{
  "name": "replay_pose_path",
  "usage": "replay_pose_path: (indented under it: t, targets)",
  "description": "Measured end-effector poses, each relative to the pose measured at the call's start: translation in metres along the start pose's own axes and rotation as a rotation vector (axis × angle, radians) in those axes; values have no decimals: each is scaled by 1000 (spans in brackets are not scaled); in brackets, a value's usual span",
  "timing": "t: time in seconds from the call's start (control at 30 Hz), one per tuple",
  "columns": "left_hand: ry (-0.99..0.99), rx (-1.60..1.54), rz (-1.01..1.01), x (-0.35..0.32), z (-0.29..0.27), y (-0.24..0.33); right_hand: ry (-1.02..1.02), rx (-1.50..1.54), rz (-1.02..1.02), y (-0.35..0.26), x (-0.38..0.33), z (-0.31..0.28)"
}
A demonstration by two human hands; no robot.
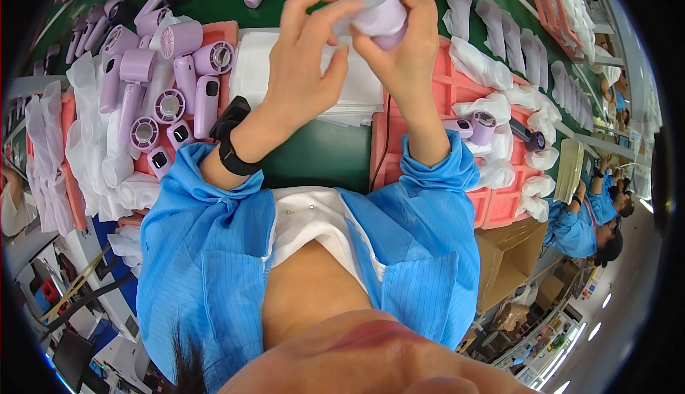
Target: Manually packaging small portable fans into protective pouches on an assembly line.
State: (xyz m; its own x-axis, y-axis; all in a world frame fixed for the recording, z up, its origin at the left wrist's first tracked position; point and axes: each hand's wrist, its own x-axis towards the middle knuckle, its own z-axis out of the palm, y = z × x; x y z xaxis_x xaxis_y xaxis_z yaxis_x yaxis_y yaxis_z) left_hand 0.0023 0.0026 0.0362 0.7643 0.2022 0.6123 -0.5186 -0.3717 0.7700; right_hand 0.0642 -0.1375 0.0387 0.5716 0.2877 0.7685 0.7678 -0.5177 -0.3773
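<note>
Above the green counter (314,155), at chest height and dead centre, both hands meet on one lilac handheld fan (385,16).
- Right hand (403,55): closed around the fan's rounded body, thumb across its near side; carries the weight.
- Left hand (303,66): fingers pinched on a thin white wrapping sheet (357,8) pulled over the fan's left end; black wrist strap (232,140) on that arm.
- Fan's long axis cannot be told; most of it is hidden by palm and sheet.
- Both hands touching it, right the firmer hold.
- Just beneath the hands: stack of white sheets (250,73).
- Left of the person: pink tray (217,33) with bare lilac fans (178,37).
- Right of the person: pink tray (442,87) with wrapped bundles (478,62).
</note>
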Motion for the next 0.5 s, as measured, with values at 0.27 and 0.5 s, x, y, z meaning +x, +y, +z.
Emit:
replay_pose_path:
  t: [0.27, 0.5]
  targets:
    - [-155, 74, 74, 15, -27, -15, -166, 843, 326, -24, -9, -10]
    - [57, -642, -212, 22, -27, -1, -386, 299, 57, 4, -11, -7]
